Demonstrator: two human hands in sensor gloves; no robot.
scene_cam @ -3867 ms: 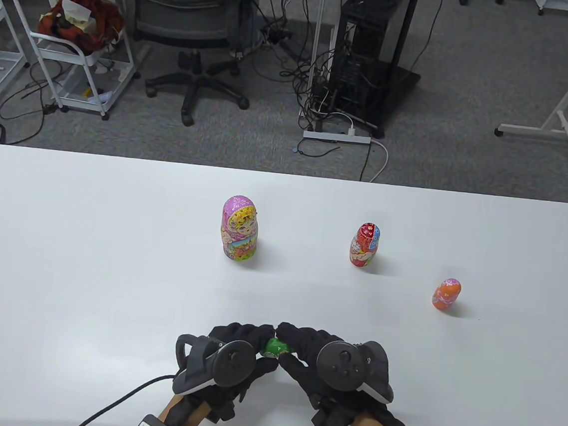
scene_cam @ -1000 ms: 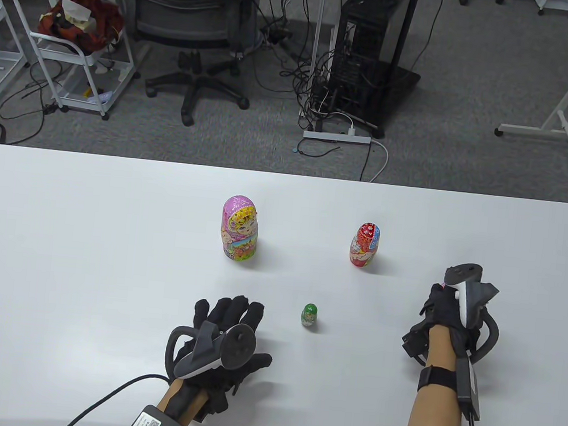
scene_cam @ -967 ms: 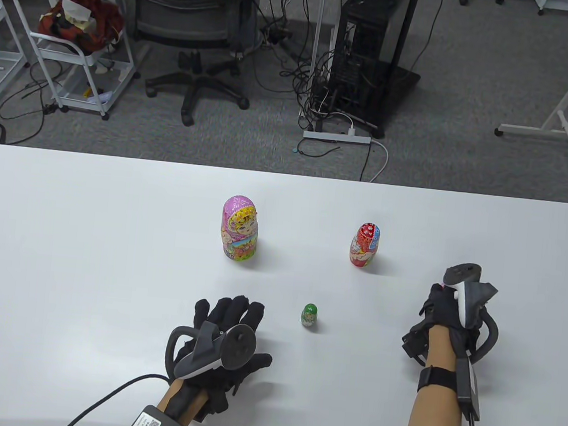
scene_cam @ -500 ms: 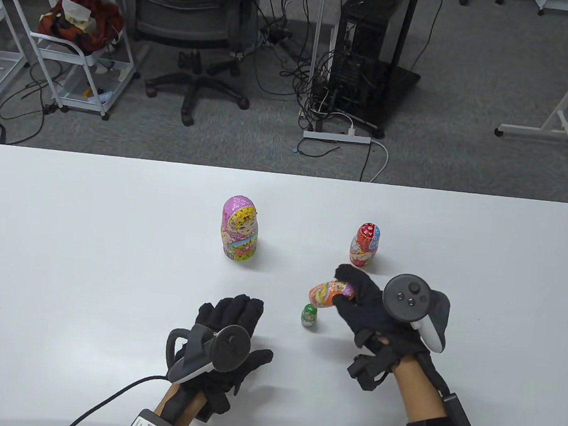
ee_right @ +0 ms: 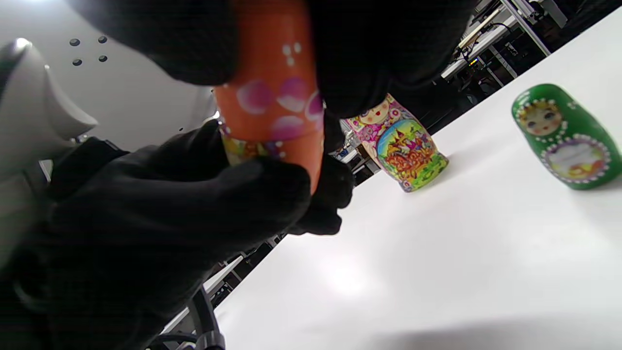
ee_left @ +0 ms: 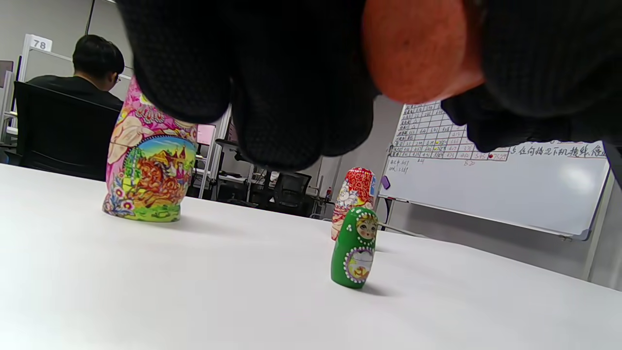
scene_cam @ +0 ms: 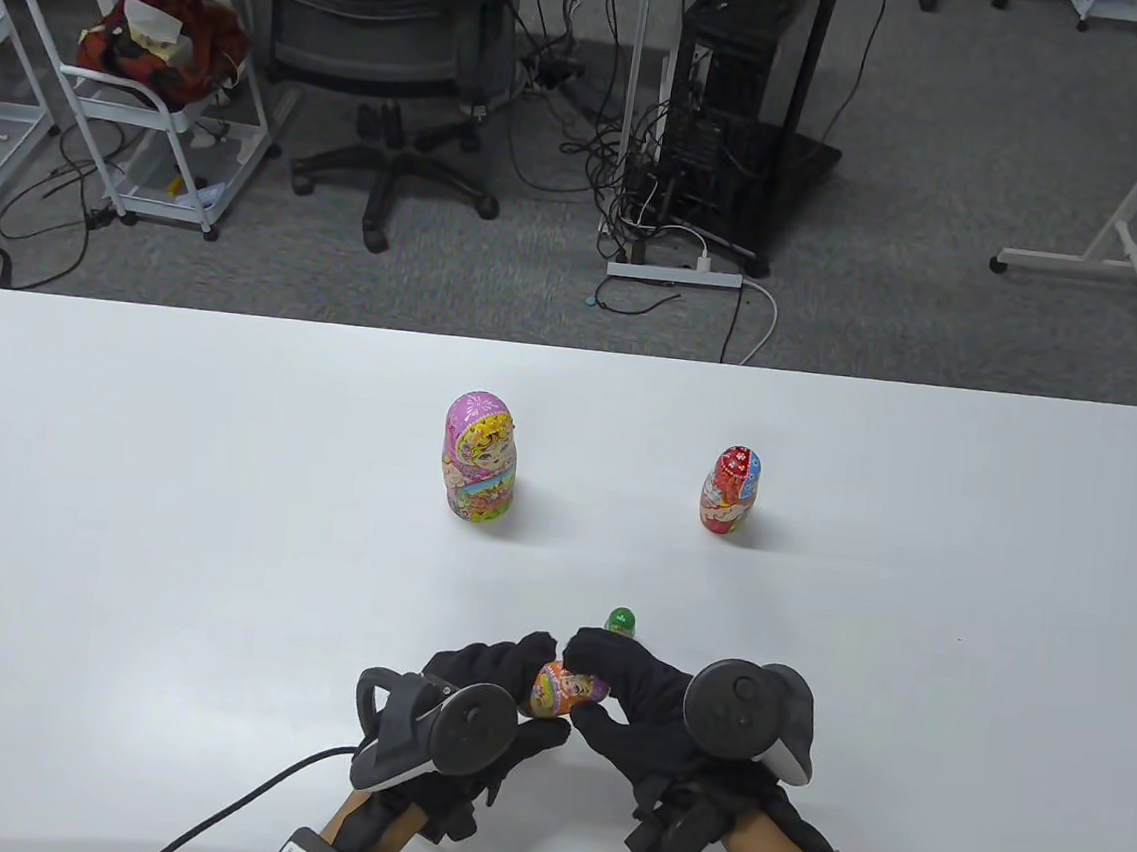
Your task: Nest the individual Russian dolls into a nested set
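1. Near the table's front edge, the left hand and right hand both gripped the orange doll, fingers curled around it.
2. The green doll stood just behind them.

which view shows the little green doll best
The left wrist view: the green doll stands whole and upright on the table, face visible. The right wrist view shows it whole but tilted near the frame edge; the table view shows only its top behind the right hand.

Orange doll held sideways; three upright.
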